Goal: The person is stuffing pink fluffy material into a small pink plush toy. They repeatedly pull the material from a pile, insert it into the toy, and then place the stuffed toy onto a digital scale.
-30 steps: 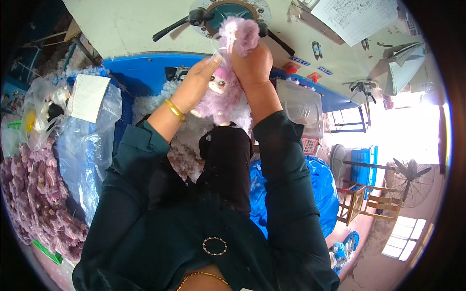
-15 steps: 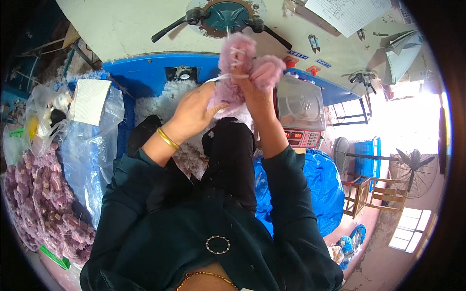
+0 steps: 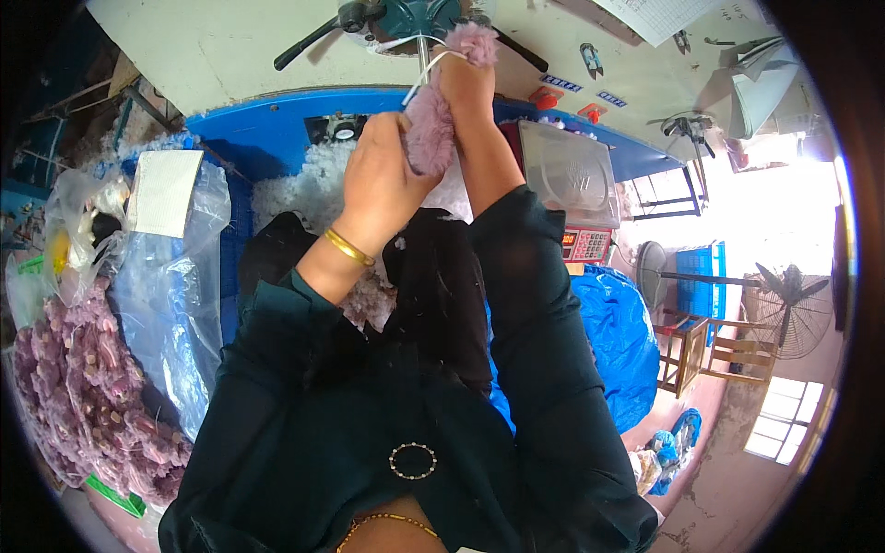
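My left hand point(image 3: 383, 170) is closed on the lower part of a fluffy pink plush piece point(image 3: 429, 134). Higher up, my right hand point(image 3: 466, 88) grips the same plush, its fingers largely hidden behind the hand. A tuft of pink fur point(image 3: 473, 43) sticks out past that hand. A thin white strip point(image 3: 424, 77) runs beside the plush toward the right wrist. Just behind, a metal tube point(image 3: 423, 57) comes out of a green machine fitting point(image 3: 419, 17) with black handles; whether the plush touches the tube, I cannot tell.
White fluffy stuffing point(image 3: 323, 189) fills the blue-edged bin over my knees. Many pink plush pieces point(image 3: 83, 387) lie heaped at left, by a clear plastic bag point(image 3: 161, 286). A weighing scale point(image 3: 572, 184) stands at right, above a blue sack point(image 3: 613, 350). Thread snips point(image 3: 591, 61) lie on the panel.
The plush has turned and its patterned face no longer shows. My right hand has moved up toward the fitting; my left has shifted slightly right. The white strip now stretches out visibly.
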`<action>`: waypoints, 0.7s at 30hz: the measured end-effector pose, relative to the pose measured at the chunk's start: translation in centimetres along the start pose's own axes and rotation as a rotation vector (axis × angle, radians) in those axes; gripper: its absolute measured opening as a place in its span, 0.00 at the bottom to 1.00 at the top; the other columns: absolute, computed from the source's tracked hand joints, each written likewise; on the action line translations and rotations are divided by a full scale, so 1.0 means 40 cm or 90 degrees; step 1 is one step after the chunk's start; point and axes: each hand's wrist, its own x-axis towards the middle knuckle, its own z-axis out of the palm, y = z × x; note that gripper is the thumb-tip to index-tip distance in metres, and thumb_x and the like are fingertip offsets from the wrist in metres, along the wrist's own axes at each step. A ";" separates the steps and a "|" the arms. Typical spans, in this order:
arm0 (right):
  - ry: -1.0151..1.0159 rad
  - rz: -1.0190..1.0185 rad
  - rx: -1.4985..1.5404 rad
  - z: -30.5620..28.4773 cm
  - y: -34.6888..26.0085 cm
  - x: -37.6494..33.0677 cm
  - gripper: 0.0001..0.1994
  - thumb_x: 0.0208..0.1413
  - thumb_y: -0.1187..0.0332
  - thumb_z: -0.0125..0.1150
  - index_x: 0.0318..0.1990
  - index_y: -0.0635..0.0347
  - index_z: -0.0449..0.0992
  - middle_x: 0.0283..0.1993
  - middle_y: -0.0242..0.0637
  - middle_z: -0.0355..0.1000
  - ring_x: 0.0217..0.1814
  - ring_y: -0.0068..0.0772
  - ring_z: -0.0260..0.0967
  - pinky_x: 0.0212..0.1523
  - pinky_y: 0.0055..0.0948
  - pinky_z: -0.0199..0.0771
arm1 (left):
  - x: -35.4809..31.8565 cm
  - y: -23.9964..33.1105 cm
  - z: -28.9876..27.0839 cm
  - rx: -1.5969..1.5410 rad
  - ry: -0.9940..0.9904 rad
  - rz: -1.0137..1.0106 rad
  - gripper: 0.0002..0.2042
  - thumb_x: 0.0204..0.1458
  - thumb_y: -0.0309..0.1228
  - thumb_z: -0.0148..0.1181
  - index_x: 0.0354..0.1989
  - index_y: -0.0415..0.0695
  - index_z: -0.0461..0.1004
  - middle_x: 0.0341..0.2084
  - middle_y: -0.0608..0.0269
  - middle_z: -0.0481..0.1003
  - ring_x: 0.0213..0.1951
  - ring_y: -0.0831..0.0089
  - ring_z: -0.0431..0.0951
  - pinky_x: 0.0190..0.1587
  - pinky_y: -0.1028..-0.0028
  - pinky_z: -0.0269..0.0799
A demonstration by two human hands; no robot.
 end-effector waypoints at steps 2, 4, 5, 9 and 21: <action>0.038 -0.001 0.019 -0.008 -0.004 -0.055 0.09 0.50 0.63 0.60 0.31 0.59 0.77 0.33 0.38 0.75 0.39 0.33 0.70 0.39 0.32 0.69 | -0.027 0.005 -0.015 -0.006 0.001 0.023 0.22 0.37 0.30 0.70 0.40 0.39 0.66 0.34 0.51 0.69 0.38 0.50 0.70 0.40 0.65 0.67; 0.082 -0.015 0.091 -0.032 -0.027 -0.120 0.09 0.50 0.64 0.63 0.33 0.60 0.77 0.30 0.34 0.74 0.33 0.27 0.69 0.35 0.27 0.68 | -0.049 0.005 -0.026 -0.016 0.004 0.059 0.20 0.37 0.29 0.69 0.38 0.39 0.67 0.34 0.51 0.69 0.39 0.50 0.70 0.41 0.65 0.67; 0.066 0.047 0.127 -0.056 -0.096 -0.158 0.09 0.51 0.65 0.63 0.34 0.60 0.77 0.30 0.33 0.74 0.34 0.24 0.68 0.35 0.25 0.68 | -0.063 -0.002 -0.035 -0.018 0.008 0.075 0.19 0.38 0.29 0.69 0.38 0.39 0.67 0.33 0.51 0.69 0.39 0.51 0.70 0.41 0.65 0.67; -0.049 0.050 0.207 -0.105 -0.131 -0.210 0.10 0.49 0.66 0.66 0.36 0.61 0.76 0.30 0.29 0.72 0.33 0.17 0.66 0.34 0.22 0.67 | -0.064 -0.029 -0.048 -0.080 -0.028 0.135 0.18 0.39 0.28 0.66 0.38 0.38 0.69 0.33 0.49 0.70 0.37 0.48 0.70 0.41 0.62 0.67; -0.485 0.342 0.713 -0.216 -0.050 -0.345 0.21 0.52 0.60 0.65 0.48 0.66 0.71 0.36 0.34 0.74 0.30 0.25 0.72 0.29 0.22 0.72 | -0.126 -0.034 -0.035 -0.516 -0.091 -0.231 0.19 0.62 0.40 0.46 0.51 0.36 0.68 0.37 0.64 0.74 0.38 0.79 0.73 0.42 0.78 0.68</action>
